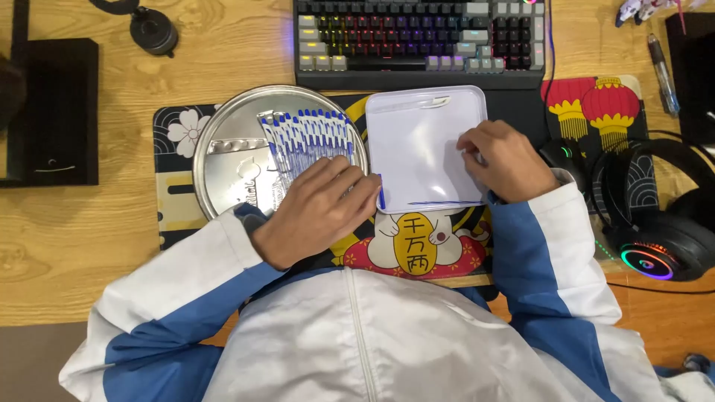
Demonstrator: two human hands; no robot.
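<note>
On the patterned desk mat point(173, 195), seen from the head camera: round metal tray point(227, 152) holding a fanned row of blue-capped pens point(309, 138); white plastic pouch point(424, 149) just beside it, a few pens showing through its lower edge. Left hand point(316, 210) curled over the pens' near ends, one blue pen point(381, 192) pinched at the fingertips by the pouch's left edge. Right hand point(506, 160) pressing flat on the pouch's right side, grasping nothing.

Beside the one white pouch point(421, 145) lies one round metal tray point(231, 160) with a row of blue-capped pens point(309, 138), too tightly packed to count. Above the pouch is one keyboard point(421, 37). To the right of the pouch are one headset point(659, 216) and one separate pen point(661, 73). Two hands show.
</note>
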